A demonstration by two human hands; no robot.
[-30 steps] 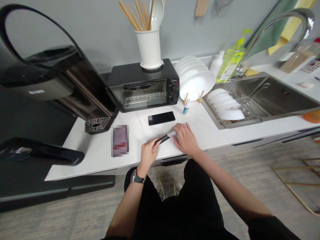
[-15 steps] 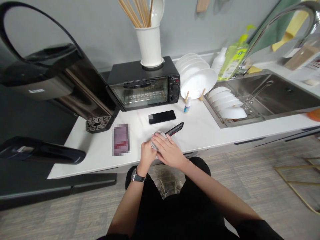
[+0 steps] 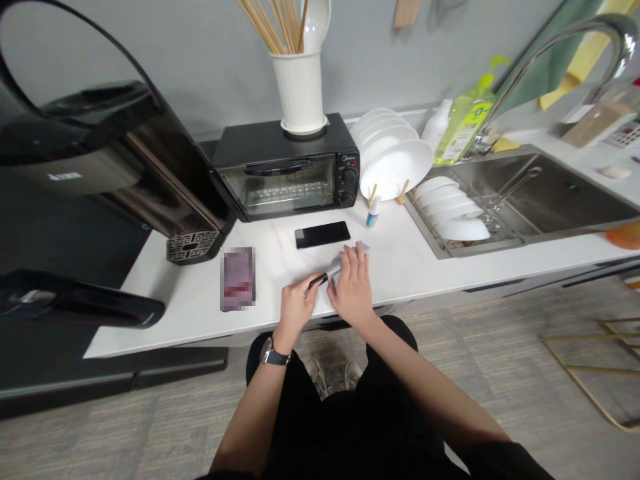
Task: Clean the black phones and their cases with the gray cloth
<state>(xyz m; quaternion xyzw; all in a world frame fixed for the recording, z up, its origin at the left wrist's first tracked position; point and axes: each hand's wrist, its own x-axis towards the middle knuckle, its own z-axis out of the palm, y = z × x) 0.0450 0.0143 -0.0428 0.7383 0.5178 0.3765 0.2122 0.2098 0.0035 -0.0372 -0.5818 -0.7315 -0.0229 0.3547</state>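
Between my left thumb and fingers is one end of a slim black object (image 3: pixel 318 281), seen nearly edge-on; its kind is not clear. My left hand (image 3: pixel 296 300), with a watch at the wrist, is closed on it near the counter's front edge. My right hand (image 3: pixel 353 283) is bent over a light grey cloth (image 3: pixel 334 269), pressing it around the object's far part, which is hidden. A black phone (image 3: pixel 323 235) lies flat just beyond my hands. Behind it to the right stands a small spray bottle (image 3: pixel 373 212) with a blue label.
A toaster oven (image 3: pixel 290 173) stands at the back, bearing a white utensil holder (image 3: pixel 300 93). White plates (image 3: pixel 395 167) are racked beside the sink (image 3: pixel 565 200), which holds bowls (image 3: pixel 457 210). Left are a blurred purple packet (image 3: pixel 238 279) and a dark drinks machine (image 3: pixel 160 160).
The black object has shifted back toward my left hand, its near end now showing there. My right hand has slid forward and right with the cloth, covering the far end.
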